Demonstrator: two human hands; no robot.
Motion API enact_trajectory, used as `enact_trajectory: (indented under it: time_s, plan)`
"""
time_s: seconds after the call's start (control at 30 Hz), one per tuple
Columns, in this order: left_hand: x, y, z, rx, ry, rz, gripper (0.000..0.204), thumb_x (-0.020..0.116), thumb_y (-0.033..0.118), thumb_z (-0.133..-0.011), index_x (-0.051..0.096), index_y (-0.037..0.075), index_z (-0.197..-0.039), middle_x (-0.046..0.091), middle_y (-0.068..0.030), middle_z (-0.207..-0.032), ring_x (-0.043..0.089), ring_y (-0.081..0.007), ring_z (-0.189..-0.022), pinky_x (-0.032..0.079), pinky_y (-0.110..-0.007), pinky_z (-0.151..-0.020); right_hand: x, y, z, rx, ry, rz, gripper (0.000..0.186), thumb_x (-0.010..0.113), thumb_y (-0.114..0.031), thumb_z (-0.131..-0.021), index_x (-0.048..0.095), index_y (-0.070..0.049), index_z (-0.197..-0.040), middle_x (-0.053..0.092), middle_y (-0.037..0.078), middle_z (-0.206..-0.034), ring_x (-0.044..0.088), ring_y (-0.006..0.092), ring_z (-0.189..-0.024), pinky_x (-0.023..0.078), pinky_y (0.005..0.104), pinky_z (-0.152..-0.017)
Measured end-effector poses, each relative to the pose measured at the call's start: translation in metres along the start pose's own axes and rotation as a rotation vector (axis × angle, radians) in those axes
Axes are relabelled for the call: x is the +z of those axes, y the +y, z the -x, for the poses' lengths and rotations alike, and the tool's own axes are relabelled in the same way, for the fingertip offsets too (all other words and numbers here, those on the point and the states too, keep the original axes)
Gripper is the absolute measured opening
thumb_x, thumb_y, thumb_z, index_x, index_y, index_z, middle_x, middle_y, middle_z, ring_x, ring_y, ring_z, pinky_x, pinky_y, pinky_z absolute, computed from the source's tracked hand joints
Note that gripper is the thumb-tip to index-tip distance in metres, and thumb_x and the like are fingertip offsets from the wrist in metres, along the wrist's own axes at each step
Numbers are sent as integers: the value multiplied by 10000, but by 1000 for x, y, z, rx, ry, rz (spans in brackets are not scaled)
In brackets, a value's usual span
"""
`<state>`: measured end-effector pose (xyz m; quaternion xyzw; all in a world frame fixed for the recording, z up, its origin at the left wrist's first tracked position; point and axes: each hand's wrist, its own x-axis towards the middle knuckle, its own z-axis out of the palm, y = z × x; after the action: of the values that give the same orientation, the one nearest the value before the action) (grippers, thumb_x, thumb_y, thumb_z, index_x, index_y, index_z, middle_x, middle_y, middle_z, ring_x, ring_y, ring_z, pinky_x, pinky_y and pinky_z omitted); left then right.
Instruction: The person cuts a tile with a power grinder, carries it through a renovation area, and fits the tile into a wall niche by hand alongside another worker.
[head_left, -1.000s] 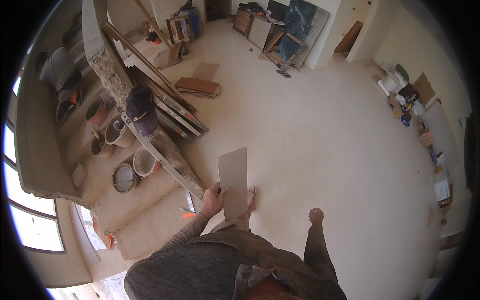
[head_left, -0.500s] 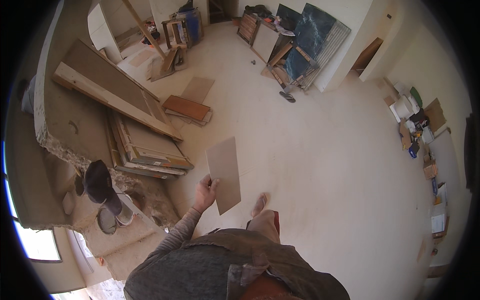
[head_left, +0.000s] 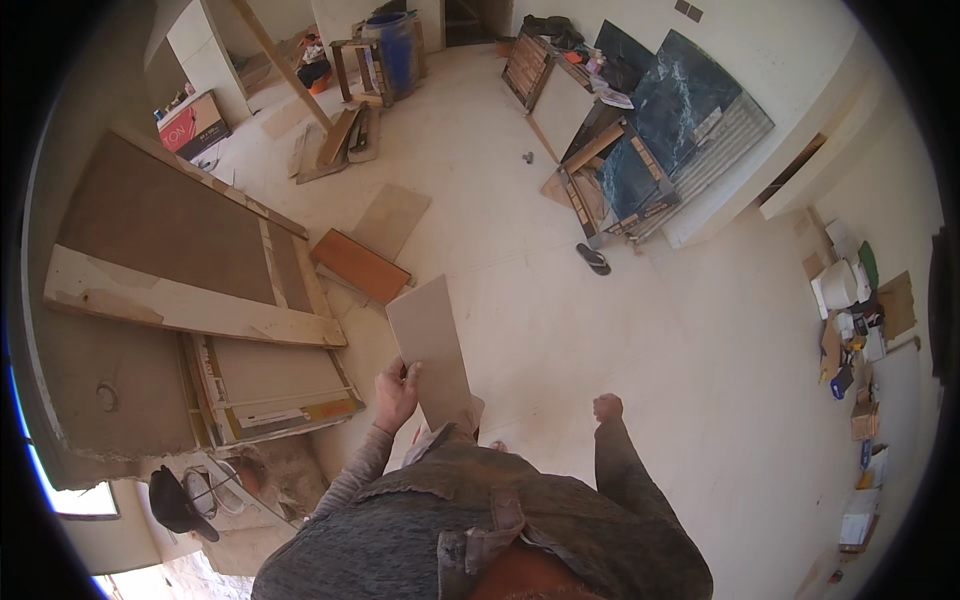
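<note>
My left hand (head_left: pixel 396 393) is closed on the edge of a flat, pale beige rectangular tile (head_left: pixel 430 350), holding it upright in front of my body at lower centre. My right hand (head_left: pixel 608 408) hangs apart to the right over the pale floor, its fingers curled closed; I cannot make out whether anything is inside them. Loose panels (head_left: pixel 355 262), one orange-brown and others beige, lie on the floor beyond the tile. Large framed boards (head_left: pixel 170 255) lean at my left, close to my left arm.
A rough stair edge with a dark cap (head_left: pixel 178 510) is at lower left. Dark marbled slabs (head_left: pixel 675 95) lean on the back wall, a slipper (head_left: pixel 593 258) before them. A blue barrel (head_left: pixel 390 55) stands farther back. Boxes and buckets (head_left: pixel 845 300) line the right wall.
I have moved forward along the stair; the cap and buckets slid down in view and the boards came alongside. My left hand still holds the tile; the person on the stair is out of sight.
</note>
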<state>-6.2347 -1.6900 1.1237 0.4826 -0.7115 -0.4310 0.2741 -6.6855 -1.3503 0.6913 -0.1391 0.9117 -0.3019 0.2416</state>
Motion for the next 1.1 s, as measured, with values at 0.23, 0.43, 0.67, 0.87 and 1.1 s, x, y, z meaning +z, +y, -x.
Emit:
enact_trajectory:
  time_s: [0.23, 0.43, 0.67, 0.87, 1.1]
  plan:
    - [53, 15, -239, 24, 60, 8, 205, 636, 157, -950, 677, -19, -1047, 616, -134, -719, 530, -122, -638, 465, -320, -609, 35, -275, -258, -267, 119, -151, 200, 727, -151, -863, 690, -31, -1019, 668, 64, -694, 620, 150, -536, 485, 313, -460]
    - [63, 43, -442, 57, 115, -61, 204, 650, 165, -936, 663, -26, -1006, 575, -151, -682, 515, -148, -605, 452, -332, -586, 79, -363, -275, 21, -337, 106, 225, 749, -252, -805, 744, -68, -935, 726, 129, -854, 700, 252, -783, 559, 393, -687]
    - [140, 81, -691, 100, 53, -46, 209, 656, 163, -927, 644, -39, -980, 574, -191, -686, 516, -199, -578, 452, -355, -579, 54, -359, -363, 145, -513, 677, 175, 653, -251, -819, 774, -148, -892, 756, 117, -941, 729, 289, -872, 573, 405, -742]
    - [208, 115, -883, 29, 141, -8, 201, 645, 154, -926, 643, -43, -963, 579, -200, -683, 545, -214, -582, 462, -365, -588, 73, -455, -592, -61, -601, 757, 199, 628, -261, -803, 765, -119, -828, 750, 108, -884, 721, 305, -869, 561, 407, -780]
    - [266, 169, -1091, -24, 80, 24, 214, 635, 169, -935, 664, -41, -964, 604, -190, -690, 573, -201, -599, 467, -355, -592, 65, -679, -984, -452, -220, 595, 150, 706, -209, -799, 729, -62, -782, 674, 104, -654, 671, 231, -609, 525, 372, -579]
